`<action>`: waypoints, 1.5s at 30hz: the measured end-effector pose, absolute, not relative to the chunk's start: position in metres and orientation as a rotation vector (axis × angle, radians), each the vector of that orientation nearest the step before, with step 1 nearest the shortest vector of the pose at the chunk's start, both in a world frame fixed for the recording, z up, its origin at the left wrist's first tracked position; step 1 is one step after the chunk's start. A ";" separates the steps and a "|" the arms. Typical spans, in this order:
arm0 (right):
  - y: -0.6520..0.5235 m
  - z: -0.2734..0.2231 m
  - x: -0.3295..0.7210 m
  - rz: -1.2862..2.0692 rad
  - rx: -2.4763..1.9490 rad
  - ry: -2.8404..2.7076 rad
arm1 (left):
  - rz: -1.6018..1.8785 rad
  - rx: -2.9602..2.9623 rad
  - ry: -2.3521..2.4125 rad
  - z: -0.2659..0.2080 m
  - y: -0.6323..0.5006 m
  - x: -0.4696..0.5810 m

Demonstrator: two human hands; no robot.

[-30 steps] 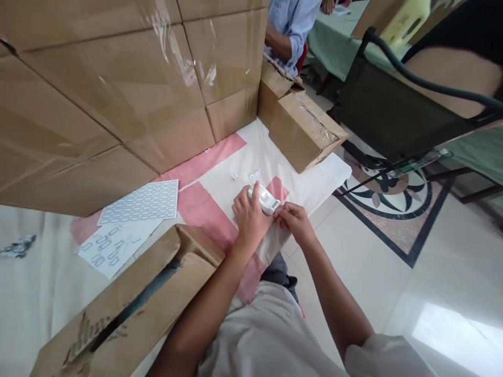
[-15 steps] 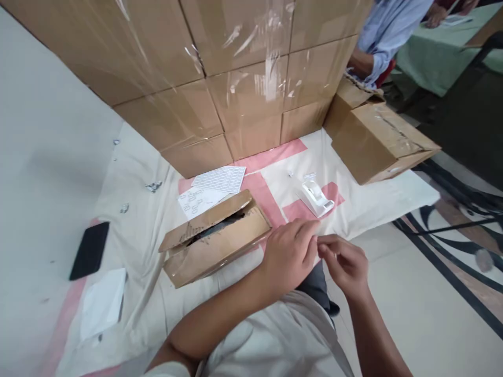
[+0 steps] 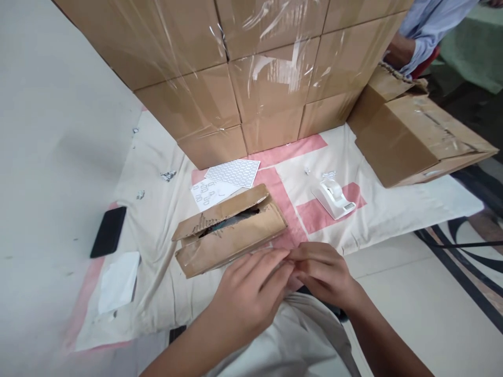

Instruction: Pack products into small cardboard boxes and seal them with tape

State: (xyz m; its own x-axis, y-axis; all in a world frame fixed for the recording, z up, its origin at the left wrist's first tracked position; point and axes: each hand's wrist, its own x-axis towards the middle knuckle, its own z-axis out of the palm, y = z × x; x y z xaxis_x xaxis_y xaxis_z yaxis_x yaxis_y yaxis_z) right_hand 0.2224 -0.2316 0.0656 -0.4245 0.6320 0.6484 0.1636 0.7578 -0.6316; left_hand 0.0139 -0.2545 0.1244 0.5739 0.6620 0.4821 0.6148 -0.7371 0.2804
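Note:
My left hand (image 3: 253, 285) and my right hand (image 3: 322, 272) meet fingertip to fingertip in front of my body, at the table's near edge. Both are closed in a pinch; whatever lies between the fingers is hidden or too small to name. Just beyond my left hand lies a small cardboard box (image 3: 236, 241), its top slit partly open with something dark inside. A white tape dispenser (image 3: 334, 199) sits farther off, beyond my right hand. Behind the small box are a printed label sheet (image 3: 236, 172) and another sheet with fewer labels (image 3: 210, 192).
Tape-covered cartons (image 3: 275, 94) are stacked along the back. An open carton (image 3: 416, 136) stands at the right, with a person's sleeve (image 3: 436, 31) behind it. A black phone (image 3: 109, 232), white paper (image 3: 119, 283) and crumpled scraps (image 3: 168, 176) lie left, near the wall.
My hands have moved left and closer to my body, with the fingertips now pressed together. The view has shifted, so the table things appear farther right.

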 end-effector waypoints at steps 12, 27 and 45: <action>-0.223 0.072 0.195 0.264 -0.795 -1.967 | 0.760 3.020 1.024 0.145 -0.238 -0.020; -0.159 0.096 0.188 0.312 -0.973 -2.102 | 0.539 2.303 1.279 0.192 -0.179 -0.061; -0.139 0.073 0.178 0.754 -0.892 -1.881 | -0.244 2.198 1.343 0.179 -0.113 -0.036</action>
State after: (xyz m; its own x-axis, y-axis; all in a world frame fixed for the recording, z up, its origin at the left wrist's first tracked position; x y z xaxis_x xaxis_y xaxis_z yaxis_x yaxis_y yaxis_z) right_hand 0.1783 -0.1391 0.0728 -0.3401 0.8201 0.4602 0.2754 0.5548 -0.7851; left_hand -0.0359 -0.1129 0.1786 0.4851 0.7662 -0.4215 0.8655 -0.3519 0.3564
